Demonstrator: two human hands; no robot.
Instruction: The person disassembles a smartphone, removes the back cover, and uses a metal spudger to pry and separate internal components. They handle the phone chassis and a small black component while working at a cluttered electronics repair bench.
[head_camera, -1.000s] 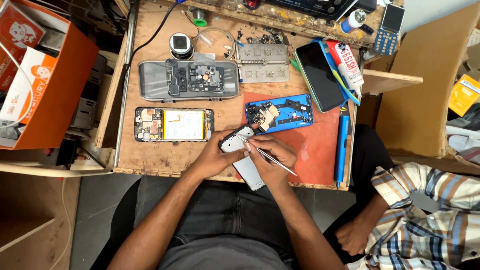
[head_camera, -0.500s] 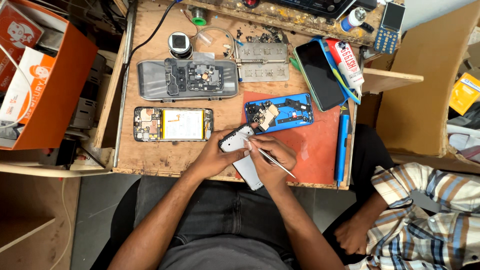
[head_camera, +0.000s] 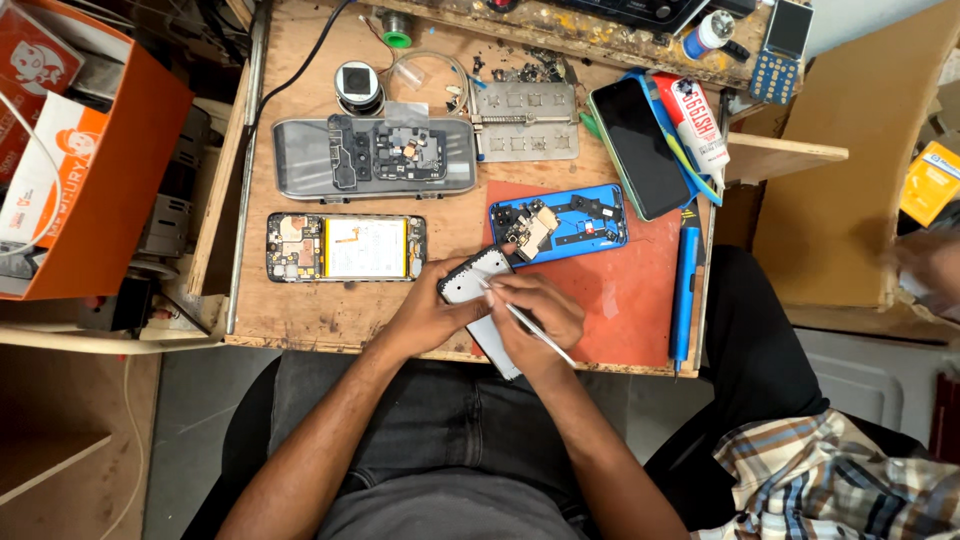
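Phone frame (head_camera: 478, 290), pale and slim, is held tilted over the worktop's (head_camera: 330, 320) near edge, its long axis running from upper left to lower right. The left hand (head_camera: 430, 320) is clamped around it; the right hand (head_camera: 535, 315) pinches tweezers (head_camera: 525, 322), tip touching the frame's upper end.

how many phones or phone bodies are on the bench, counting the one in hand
5: an opened phone at left, a grey back shell above it, a blue frame on the red mat, a dark-screened phone at upper right, and a pale one in the left hand.
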